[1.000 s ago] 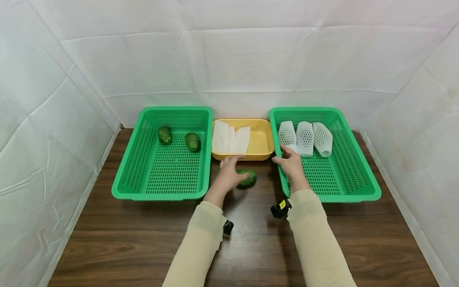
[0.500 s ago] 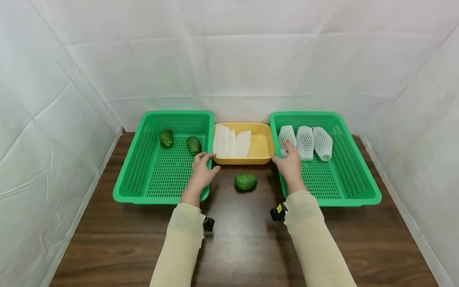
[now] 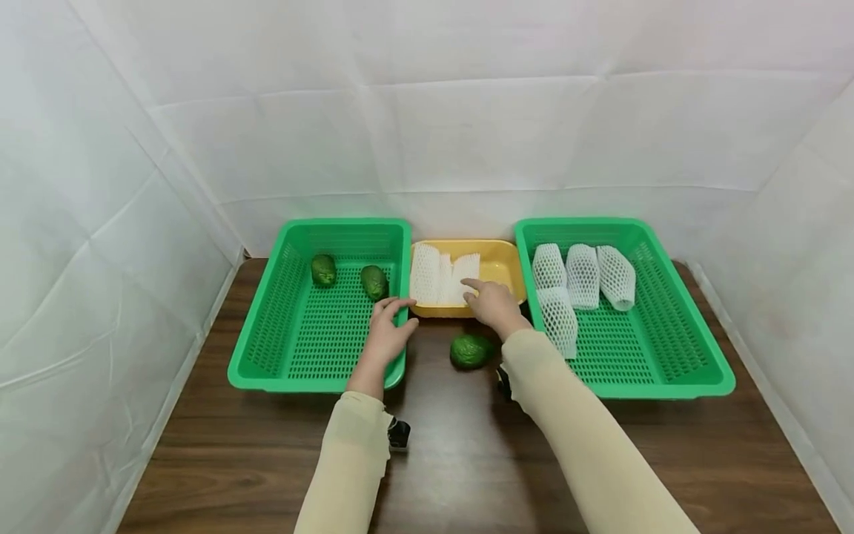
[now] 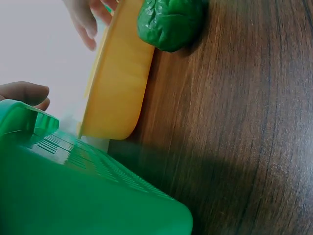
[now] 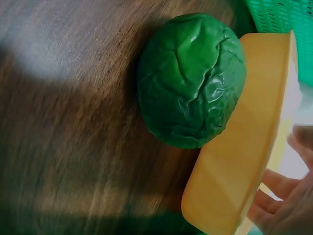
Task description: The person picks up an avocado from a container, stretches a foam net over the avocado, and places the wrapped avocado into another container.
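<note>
My right hand [image 3: 497,305] reaches over the front rim of the yellow tray [image 3: 503,268], its index finger by the flat white foam net sleeves [image 3: 425,274] lying there. In the right wrist view, the fingers of that hand [image 5: 281,200] look loosely spread, with nothing visibly held. My left hand [image 3: 387,334] rests at the right rim of the left green basket [image 3: 319,386], fingers and thumb apart and holding nothing. On the table in front of the tray lies a wrinkled green avocado [image 3: 470,351], apart from both hands. The left wrist view shows this avocado [image 4: 170,23] too.
Two more avocados [image 3: 324,271] lie in the left basket. The right green basket [image 3: 667,390] holds several plump white net sleeves [image 3: 583,276]; their contents are hard to make out. Baskets and tray stand in a row on the brown wooden table [image 3: 440,467], before a white sheet backdrop [image 3: 467,133].
My left hand has left the avocado and moved left to the basket rim. My right hand has moved from the right basket to the tray, uncovering a net sleeve in that basket.
</note>
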The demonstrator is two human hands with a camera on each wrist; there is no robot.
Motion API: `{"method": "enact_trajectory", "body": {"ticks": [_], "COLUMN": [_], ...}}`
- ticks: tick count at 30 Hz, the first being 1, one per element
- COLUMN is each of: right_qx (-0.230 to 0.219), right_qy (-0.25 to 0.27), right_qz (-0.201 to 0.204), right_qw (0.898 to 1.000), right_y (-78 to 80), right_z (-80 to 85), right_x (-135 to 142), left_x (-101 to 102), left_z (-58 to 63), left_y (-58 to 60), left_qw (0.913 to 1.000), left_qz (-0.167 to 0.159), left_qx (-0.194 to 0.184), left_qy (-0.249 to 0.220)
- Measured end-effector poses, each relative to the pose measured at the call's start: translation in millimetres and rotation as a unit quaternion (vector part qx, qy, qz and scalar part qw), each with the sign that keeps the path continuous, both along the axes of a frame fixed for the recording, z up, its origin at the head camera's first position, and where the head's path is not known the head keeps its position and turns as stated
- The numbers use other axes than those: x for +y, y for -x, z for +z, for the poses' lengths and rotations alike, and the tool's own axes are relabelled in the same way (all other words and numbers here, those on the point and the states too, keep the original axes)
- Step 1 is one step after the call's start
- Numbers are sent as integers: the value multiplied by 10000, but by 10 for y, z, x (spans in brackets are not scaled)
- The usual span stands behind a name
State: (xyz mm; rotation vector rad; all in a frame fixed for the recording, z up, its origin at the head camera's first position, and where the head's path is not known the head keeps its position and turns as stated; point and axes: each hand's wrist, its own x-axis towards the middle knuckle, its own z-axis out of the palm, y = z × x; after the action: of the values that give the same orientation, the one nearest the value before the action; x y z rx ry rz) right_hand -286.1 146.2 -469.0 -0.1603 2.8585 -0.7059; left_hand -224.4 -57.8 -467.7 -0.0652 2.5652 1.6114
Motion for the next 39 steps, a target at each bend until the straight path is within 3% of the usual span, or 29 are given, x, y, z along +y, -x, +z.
{"method": "enact_trajectory", "body": {"ticks": [5,12,16,20,25,29,32,36,39], "right_qx": [-269,299,769,1055,613,208,70,-107,-218], "right_qy": [-247,520,1365,2460,3885,4444,4581,4610,4478], "right_qz": [121,-642,-1121,-1305,-1086,-750,-429,-9,241], "right_qw": [9993,9961,9813,9547,9130,8924,8878,8873,8935], "right_y": [41,67,33,-22,-124,-283,-389,-471,-509], "right_z": [-42,-65,16,115,193,236,239,227,226], "right_x": [9,67,119,115,-33,-204,-295,-365,-387], "left_x": [16,27,37,32,18,3,3,11,18], "left_z": [-13,-28,-20,-8,-2,11,18,26,33], "left_y": [-1,8,6,12,15,22,35,39,24], "left_qw": [9999,9998,9998,9999,9986,9938,9902,9865,9844], "left_qz": [76,96,88,82,344,659,646,538,535], "left_qx": [-6,-34,-49,-12,289,880,1192,1170,1048], "left_qy": [-76,-167,-152,-62,276,133,-321,-1008,-1307]}}
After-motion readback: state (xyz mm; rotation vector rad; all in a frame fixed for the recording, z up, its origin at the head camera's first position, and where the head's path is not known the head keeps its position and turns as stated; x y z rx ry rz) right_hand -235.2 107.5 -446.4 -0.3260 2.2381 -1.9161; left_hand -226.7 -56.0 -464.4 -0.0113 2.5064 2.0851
